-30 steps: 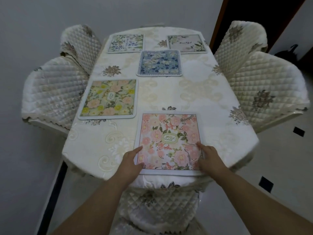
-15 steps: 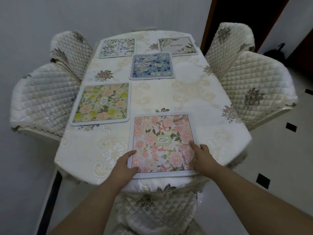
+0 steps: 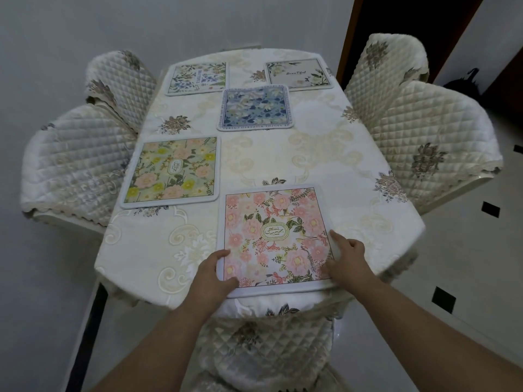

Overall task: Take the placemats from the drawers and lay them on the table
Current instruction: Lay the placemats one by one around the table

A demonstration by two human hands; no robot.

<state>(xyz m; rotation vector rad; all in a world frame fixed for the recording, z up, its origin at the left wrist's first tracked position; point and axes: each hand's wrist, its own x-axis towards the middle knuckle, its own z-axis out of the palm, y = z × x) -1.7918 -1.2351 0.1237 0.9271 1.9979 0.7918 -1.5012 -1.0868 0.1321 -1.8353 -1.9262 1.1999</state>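
Now the pink placemat (image 3: 276, 236) lies flat at the tabletop's (image 3: 353, 154) near edge, left hand (image 3: 210, 271) and right hand (image 3: 346, 257) pressing open-fingered on its side borders, neither grip clenched; it looks thin, light and floppy, best handled by its edges.

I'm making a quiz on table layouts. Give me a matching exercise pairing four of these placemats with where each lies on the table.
Placemats:
1. pink placemat
2. yellow-green placemat
3. blue placemat
4. cream placemat

Places:
A. far right corner
B. near edge, under both hands
C. left side, by the quilted chair
D. middle, toward the far end

Pairs: 1-B, 2-C, 3-D, 4-A
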